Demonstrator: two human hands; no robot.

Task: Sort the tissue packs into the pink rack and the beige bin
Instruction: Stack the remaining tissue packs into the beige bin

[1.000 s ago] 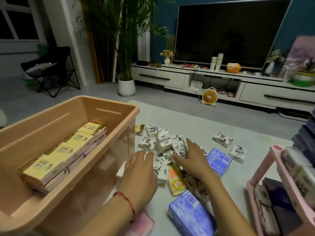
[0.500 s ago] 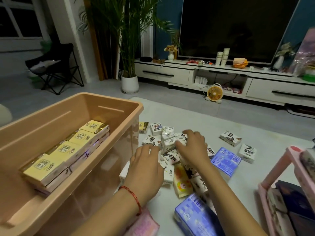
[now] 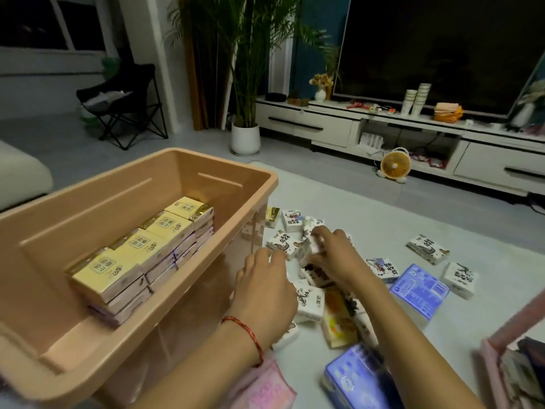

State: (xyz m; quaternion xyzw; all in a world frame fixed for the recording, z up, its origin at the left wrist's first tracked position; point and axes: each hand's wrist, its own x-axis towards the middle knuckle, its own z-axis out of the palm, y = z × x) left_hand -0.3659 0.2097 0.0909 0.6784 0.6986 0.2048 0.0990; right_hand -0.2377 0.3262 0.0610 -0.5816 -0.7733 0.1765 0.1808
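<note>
With right hand (image 3: 333, 256) fingers curled round the white tissue packs (image 3: 305, 252) on the floor, squeeze evenly. Steady with the left hand (image 3: 265, 286), fingers loose, apparently only touching. Lift level into the beige bin (image 3: 267, 180) beside the yellow packs (image 3: 165, 231).

The pink rack (image 3: 510, 335) is blurred and cut off at the lower right corner, the beige bin (image 3: 88, 216) runs off the left edge, and the right hand (image 3: 333, 255) hides most of the white tissue packs (image 3: 320, 274) it grips

Living room: television (image 3: 436, 48), potted palm (image 3: 244, 84)
</note>
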